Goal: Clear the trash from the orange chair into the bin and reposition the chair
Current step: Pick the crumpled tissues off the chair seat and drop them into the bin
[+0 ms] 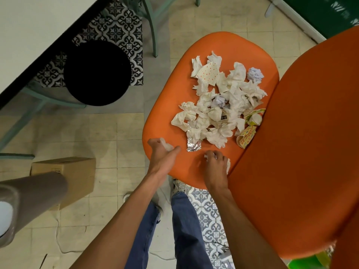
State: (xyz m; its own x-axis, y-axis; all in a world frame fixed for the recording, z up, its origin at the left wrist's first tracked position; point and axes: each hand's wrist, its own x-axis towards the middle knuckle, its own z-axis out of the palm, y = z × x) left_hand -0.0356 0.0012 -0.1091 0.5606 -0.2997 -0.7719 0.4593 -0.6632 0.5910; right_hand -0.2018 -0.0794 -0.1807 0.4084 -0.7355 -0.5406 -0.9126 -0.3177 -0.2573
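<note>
Orange chair (223, 47): one, filling the right half of the view; its backrest rises at the right and its seat stretches away toward the tiled floor.
Table (38, 26): one white top with a dark edge, in the upper left corner.
Bin (97, 72): one round black bin, standing on the floor left of the chair, partly under the table edge and well apart from the seat.
Cardboard box (77, 171): one, on the floor at the lower left.
Trash pile (219, 113): one heap of crumpled white tissues, too tangled to count, lying on the middle and right of the seat, up against the backrest.
Left hand (162, 154): at the near left edge of the seat, fingers curled round a white tissue (166, 145) that sticks out above the palm.
Right hand (214, 164): palm down on the near part of the seat, fingers bent over a crumpled tissue (228, 165) that shows white at both sides of the hand.
Paper cups (245, 137): two, yellow-patterned and crushed, lying by the backrest at the pile's right edge.
Dotted napkin (208, 73): one, with orange spots, at the far end of the pile.
Bluish paper balls (255, 74): two, one at the far right, one in the middle of the heap.
Foil scrap (193, 146): one, at the pile's near edge, between the two hands.
</note>
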